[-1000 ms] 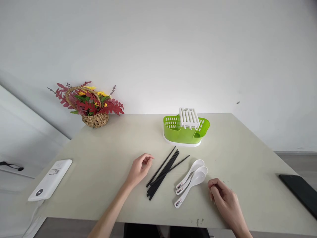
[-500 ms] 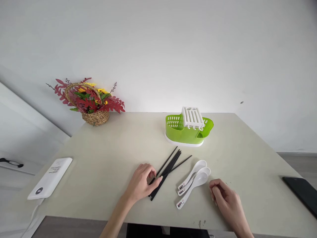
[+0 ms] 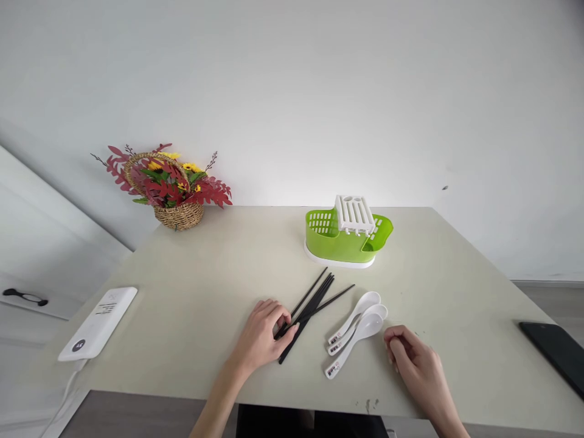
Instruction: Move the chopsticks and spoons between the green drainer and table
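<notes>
Several black chopsticks [image 3: 314,298] lie loosely bunched and partly crossed on the table. My left hand [image 3: 263,334] curls round their near part, thumb on one side and fingers on the other; some lower ends are hidden beneath it. Just right of them, three white soup spoons [image 3: 360,331] overlap with their bowls pointing away from me. My right hand [image 3: 415,362] rests on the table to the right of the spoons, fingers curled in, apart from them and with nothing visible inside. Behind the chopsticks stands a green utensil holder [image 3: 337,246] with a white slotted top [image 3: 356,213].
On the pale table [image 3: 219,261], a wicker basket of artificial flowers [image 3: 177,216] stands at the back left. A white power bank [image 3: 98,325] with a cable lies at the left edge, a black phone [image 3: 554,350] at the right. A wall rises behind.
My left hand has closed in slightly over the near ends of the chopsticks, covering more of them. The right hand stays put. The whole view has shifted a little.
</notes>
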`<state>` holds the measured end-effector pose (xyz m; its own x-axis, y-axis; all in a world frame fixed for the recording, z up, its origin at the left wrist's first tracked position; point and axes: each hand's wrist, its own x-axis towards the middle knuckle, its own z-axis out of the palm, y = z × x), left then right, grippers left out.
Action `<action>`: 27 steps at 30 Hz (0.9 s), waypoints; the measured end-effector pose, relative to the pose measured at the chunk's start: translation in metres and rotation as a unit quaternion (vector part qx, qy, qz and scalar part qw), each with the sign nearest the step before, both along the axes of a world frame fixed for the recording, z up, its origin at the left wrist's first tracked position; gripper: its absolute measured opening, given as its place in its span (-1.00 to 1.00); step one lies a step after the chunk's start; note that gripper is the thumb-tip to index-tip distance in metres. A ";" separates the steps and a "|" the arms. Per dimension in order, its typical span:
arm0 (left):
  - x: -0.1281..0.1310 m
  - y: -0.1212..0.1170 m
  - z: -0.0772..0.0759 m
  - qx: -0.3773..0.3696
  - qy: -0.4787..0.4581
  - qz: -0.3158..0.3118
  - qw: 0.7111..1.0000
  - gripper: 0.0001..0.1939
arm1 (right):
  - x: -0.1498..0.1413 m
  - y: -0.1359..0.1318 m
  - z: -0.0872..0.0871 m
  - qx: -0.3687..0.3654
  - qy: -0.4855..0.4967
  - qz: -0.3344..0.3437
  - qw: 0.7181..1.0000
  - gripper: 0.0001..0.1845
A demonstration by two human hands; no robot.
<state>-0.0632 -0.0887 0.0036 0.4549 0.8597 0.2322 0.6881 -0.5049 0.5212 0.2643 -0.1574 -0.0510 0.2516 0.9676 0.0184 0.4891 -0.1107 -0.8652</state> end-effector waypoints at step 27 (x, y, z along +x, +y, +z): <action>-0.013 -0.001 -0.017 0.052 -0.039 0.187 0.980 -0.73 | -0.005 0.002 0.000 -0.039 0.013 -0.029 0.999 -0.76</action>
